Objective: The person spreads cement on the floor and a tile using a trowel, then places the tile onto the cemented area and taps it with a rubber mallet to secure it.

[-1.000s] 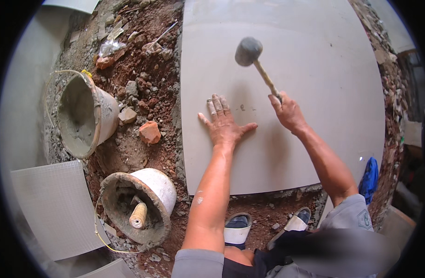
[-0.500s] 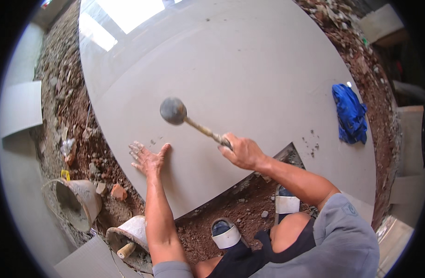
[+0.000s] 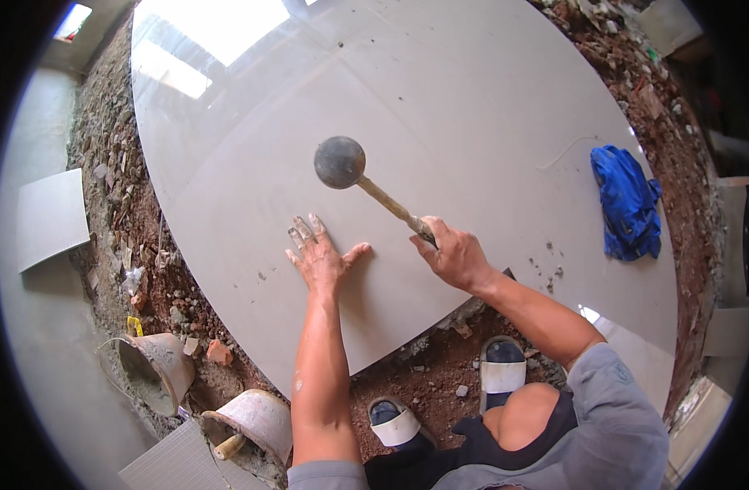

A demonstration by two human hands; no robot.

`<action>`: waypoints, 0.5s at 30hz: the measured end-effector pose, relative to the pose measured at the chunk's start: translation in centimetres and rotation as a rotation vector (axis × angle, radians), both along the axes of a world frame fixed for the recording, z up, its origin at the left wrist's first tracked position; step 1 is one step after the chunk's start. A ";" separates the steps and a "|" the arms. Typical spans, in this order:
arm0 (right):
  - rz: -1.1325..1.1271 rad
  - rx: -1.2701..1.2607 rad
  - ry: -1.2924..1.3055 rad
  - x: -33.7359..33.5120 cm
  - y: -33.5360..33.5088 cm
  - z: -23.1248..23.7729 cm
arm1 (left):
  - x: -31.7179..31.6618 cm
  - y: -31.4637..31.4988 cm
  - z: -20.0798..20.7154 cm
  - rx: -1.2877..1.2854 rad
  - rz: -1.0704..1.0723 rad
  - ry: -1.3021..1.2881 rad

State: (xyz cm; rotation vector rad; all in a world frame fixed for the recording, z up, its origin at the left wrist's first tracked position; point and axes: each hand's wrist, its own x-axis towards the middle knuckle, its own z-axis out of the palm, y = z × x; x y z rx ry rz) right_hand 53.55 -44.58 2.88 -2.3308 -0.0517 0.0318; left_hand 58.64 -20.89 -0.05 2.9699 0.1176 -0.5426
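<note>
My right hand (image 3: 458, 260) is closed round the handle of a rubber mallet (image 3: 339, 162) with a round dark grey head. The head is up and to the left of that hand, over a large glossy pale floor tile (image 3: 440, 147). Whether it touches the surface I cannot tell. Flat on the tile lies my left hand (image 3: 321, 257), fingers spread and dusted with whitish grime, just below the mallet head.
A crumpled blue cloth or bag (image 3: 626, 202) lies on the tiles at right. Two dirty buckets (image 3: 256, 415) lean at lower left, one with a wooden handle inside. Rubble and reddish soil (image 3: 113, 175) border the tiles. Bare soil lies round my sandalled feet (image 3: 395, 422).
My left hand has shifted right across the tile, nearer the middle. My right hand and the mallet have also moved right, the mallet head farther up. The view has shifted slightly.
</note>
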 end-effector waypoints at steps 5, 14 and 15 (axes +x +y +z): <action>0.042 -0.074 0.134 -0.1 0.6 0.3 | -0.1 -0.2 -0.4 0.012 0.005 0.000; 0.039 -0.134 0.151 1.9 0.7 1.3 | 0.1 -0.2 0.0 -0.007 0.011 -0.001; 0.076 -0.050 0.075 1.8 0.7 1.2 | 0.1 -0.2 -0.1 -0.010 0.013 -0.019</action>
